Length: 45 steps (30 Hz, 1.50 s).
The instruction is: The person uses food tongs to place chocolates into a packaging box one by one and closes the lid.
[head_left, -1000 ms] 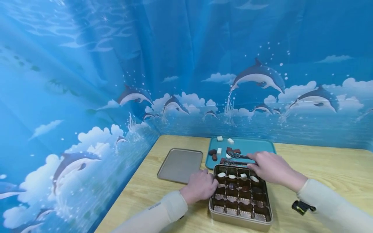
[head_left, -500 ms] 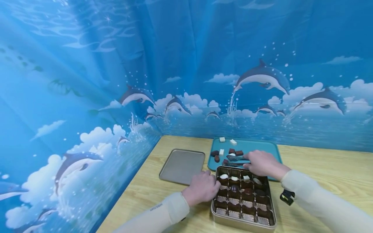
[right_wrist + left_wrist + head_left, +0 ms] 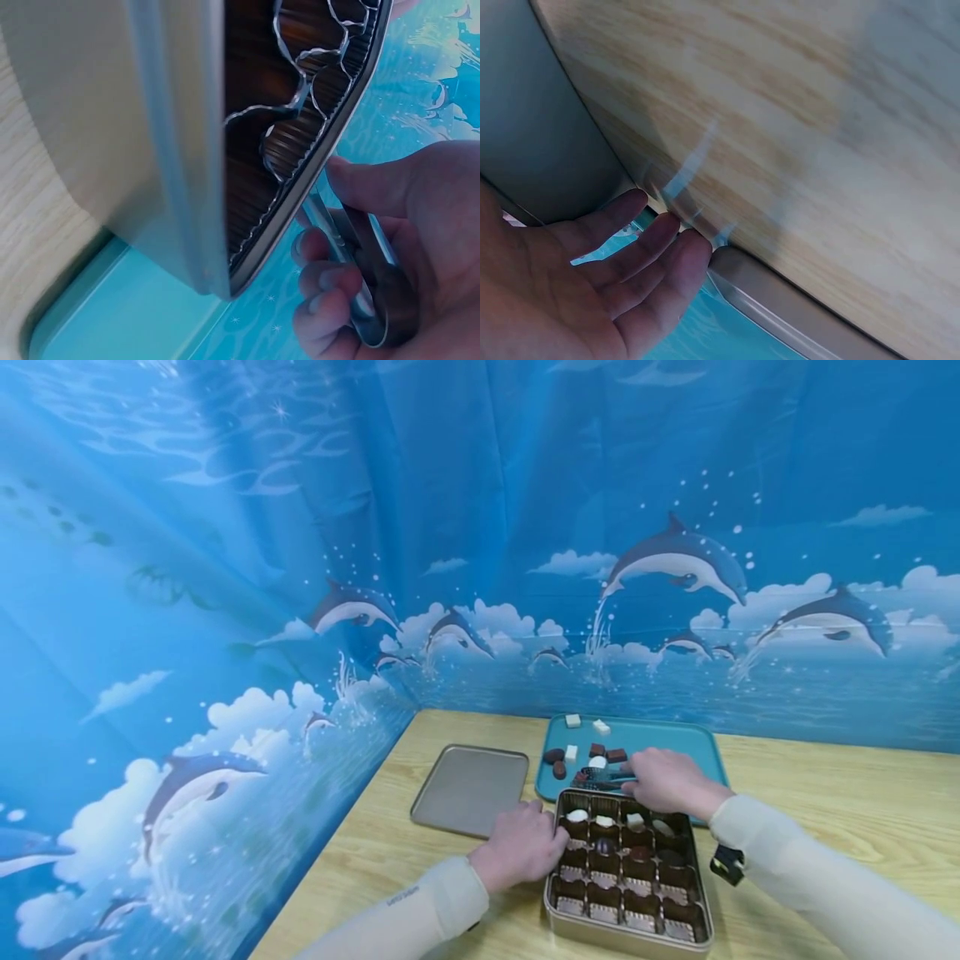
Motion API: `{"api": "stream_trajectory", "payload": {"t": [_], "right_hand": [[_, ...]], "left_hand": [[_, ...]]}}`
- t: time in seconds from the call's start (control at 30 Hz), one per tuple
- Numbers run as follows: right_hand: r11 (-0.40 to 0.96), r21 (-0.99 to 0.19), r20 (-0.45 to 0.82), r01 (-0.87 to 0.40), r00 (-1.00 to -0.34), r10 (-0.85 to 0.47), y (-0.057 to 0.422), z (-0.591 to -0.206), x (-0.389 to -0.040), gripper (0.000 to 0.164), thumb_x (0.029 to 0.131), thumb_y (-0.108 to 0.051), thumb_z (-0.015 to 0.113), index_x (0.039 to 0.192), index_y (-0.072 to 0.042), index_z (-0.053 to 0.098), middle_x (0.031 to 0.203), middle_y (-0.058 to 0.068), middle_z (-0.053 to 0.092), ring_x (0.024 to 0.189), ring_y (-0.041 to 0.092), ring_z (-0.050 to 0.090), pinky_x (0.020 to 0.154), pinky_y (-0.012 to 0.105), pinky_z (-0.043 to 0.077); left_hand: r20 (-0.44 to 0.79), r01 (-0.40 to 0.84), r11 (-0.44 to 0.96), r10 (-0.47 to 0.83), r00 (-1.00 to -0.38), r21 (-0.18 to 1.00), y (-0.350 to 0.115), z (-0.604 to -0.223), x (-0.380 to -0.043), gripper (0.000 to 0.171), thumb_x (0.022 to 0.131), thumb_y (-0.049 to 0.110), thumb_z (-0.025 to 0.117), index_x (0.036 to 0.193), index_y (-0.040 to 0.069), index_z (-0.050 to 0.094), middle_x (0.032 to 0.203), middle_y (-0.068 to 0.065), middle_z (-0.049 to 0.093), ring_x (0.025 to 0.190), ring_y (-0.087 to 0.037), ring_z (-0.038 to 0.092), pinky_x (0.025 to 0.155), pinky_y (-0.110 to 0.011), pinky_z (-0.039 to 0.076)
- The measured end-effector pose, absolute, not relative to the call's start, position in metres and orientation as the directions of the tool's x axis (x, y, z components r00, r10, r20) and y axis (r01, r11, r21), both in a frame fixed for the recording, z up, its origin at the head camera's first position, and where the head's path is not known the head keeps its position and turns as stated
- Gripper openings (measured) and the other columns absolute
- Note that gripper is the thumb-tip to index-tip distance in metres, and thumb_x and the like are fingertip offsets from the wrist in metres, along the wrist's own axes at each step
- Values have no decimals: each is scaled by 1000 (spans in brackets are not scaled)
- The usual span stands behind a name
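My right hand (image 3: 666,779) grips a pair of metal serving tongs (image 3: 611,777), whose bent end lies in the palm in the right wrist view (image 3: 397,304). Slotted tips of the tongs, nearly together, are at a dark brown chocolate square (image 3: 581,778) on the teal tray (image 3: 675,735); whether they pinch it is hard to see. At the left wall of the chocolate tin (image 3: 630,922), my left hand (image 3: 522,846) rests with fingers loosely bent. Its palm and relaxed fingertips show in the left wrist view (image 3: 622,285). White and dark chocolates fill some cells of the tin's brown divided insert.
A flat bronze-coloured lid (image 3: 471,785) lies left of the tray, behind my left hand. Several white and brown chocolates, among them an oval dark one (image 3: 554,755), are spread over the tray's left half. A dolphin-printed curtain (image 3: 480,568) hangs behind the wooden table (image 3: 840,793).
The tongs' tips have drawn closer together beside the brown square, uncovering a white chocolate behind them. My right hand has shifted slightly left. My left hand stays at the tin.
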State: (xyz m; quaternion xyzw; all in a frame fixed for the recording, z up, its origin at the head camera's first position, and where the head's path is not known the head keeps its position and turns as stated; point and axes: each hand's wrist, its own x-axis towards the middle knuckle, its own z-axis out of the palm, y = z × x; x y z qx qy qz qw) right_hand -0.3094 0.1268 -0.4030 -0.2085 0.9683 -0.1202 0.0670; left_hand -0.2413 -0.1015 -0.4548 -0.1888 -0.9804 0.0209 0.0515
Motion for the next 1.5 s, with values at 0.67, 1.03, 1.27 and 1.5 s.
{"api": "stream_trajectory", "payload": {"t": [0.67,1.03,1.27,1.5], "right_hand": [[857,-298,42,-420,-903,-428,139,-379,-278,44,89,-31,59,127,-9,56,64,2,61,36,9,23,37,24,25],[833,-305,61,-461,-883,-466,149,-365,-243,43,86,-31,63,124,-11,59,112,9,65,36,7,26,39,26,31],[839,-310,13,-448,-884,-467,150,-367,-230,43,85,-32,64,122,-12,60,115,6,64,40,7,34,43,26,34],[840,-335,-10,-426,-890,-455,148,-368,-223,44,84,-32,65,124,-13,59,112,6,66,37,6,28,39,25,32]], "left_hand": [[86,361,932,363,-928,-46,-101,-457,-242,54,96,45,24,86,11,65,88,-5,60,76,-18,53,55,-37,45],[69,330,943,332,-941,-44,-101,-457,-243,60,95,51,21,91,12,66,90,-6,60,76,-18,53,52,-36,44],[79,370,924,377,-923,-91,-103,-455,-241,51,97,44,22,83,14,60,84,-4,58,71,-18,51,49,-36,41],[105,447,868,476,-873,-215,-106,-456,-240,31,97,34,30,78,18,50,80,1,57,70,-17,50,47,-34,42]]}}
